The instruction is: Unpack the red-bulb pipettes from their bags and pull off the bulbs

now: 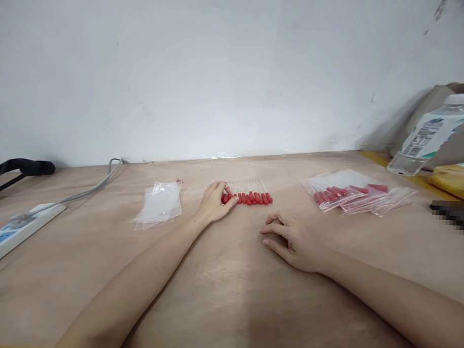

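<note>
A row of red-tipped thin pale sticks (257, 198) lies side by side on the brown table covering, red ends toward me. My left hand (215, 203) is at the row's left end, with thumb and fingers closed around the leftmost red tips; how many are between them is hidden. My right hand (292, 242) rests on the table just right of and nearer than the row. Its fingers are curled slightly and apart, with nothing in them. Left of my left hand lies a loose stack of clear plastic bags (160, 203).
On the right, overlapping zip bags (351, 193) hold red-tipped pieces. Beyond them a water bottle (427, 135) leans against a grey-brown bag (413, 112), near a yellow packet (454, 181). A power strip (24, 227) with a grey cable and a black curved object (22, 167) lie left.
</note>
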A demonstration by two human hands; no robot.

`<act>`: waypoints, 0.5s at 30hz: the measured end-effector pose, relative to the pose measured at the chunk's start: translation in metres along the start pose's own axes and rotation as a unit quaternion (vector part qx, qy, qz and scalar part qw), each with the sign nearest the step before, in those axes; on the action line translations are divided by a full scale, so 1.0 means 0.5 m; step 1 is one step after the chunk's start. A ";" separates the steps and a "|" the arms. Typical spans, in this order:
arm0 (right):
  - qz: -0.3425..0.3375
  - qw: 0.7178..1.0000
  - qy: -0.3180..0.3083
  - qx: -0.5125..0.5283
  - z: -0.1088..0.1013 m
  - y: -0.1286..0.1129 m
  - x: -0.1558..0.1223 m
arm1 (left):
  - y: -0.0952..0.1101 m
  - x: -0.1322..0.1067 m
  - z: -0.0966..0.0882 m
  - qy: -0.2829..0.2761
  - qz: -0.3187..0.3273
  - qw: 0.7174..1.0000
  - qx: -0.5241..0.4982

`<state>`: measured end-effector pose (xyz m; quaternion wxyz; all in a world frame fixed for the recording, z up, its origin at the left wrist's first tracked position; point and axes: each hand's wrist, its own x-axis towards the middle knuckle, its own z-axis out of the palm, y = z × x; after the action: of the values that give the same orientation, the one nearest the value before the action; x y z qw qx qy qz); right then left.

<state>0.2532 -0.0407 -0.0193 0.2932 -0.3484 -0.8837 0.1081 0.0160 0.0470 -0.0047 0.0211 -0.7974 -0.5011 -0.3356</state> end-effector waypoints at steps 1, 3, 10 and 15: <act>-0.001 1.000 0.002 -0.001 0.000 -0.001 -0.001 | 0.000 0.000 0.000 -0.002 -0.007 1.000 -0.004; -0.009 1.000 0.008 0.000 0.001 -0.004 -0.002 | -0.001 -0.002 0.001 -0.003 -0.021 1.000 -0.010; 0.054 0.982 0.103 -0.148 -0.037 0.029 0.016 | 0.000 -0.009 -0.007 0.034 -0.061 0.995 -0.070; 0.189 0.887 -0.053 -0.418 -0.123 0.096 0.016 | -0.022 -0.008 -0.008 0.120 -0.215 0.944 -0.220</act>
<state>0.3115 -0.0007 0.0148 0.0469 -0.5926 -0.7790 -0.1995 0.0040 0.0478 -0.0070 -0.1676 -0.6091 -0.5685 -0.5271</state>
